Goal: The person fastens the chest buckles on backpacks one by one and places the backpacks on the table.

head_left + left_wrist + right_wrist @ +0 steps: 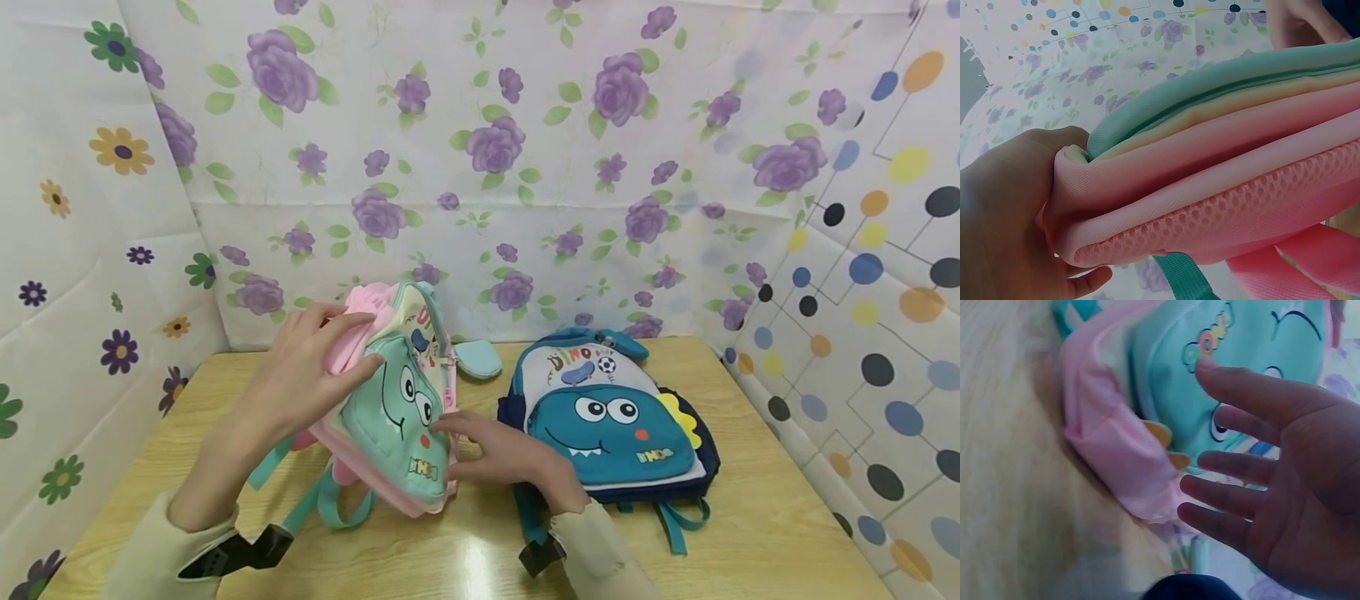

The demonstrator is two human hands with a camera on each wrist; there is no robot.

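Note:
A pink and mint-green child's backpack (401, 408) stands tilted on the table, its printed face toward the head camera. My left hand (303, 375) grips its side; in the left wrist view the hand (1016, 200) wraps around the pink edge (1147, 194), with thumb and fingers on opposite faces. Beside the backpack's other side is my right hand (506, 450), its fingers extended and spread. The right wrist view shows that hand (1297, 469) with its palm in sight and nothing held. Whether its fingertips touch the fabric I cannot tell.
A blue dinosaur backpack (611, 425) lies on the wooden table (765, 517) to the right. Behind the two bags is a small light-blue flap or pouch (478, 359). Flower-printed sheets (450, 125) hang at the back and sides. Teal straps (345, 508) trail below the pink bag.

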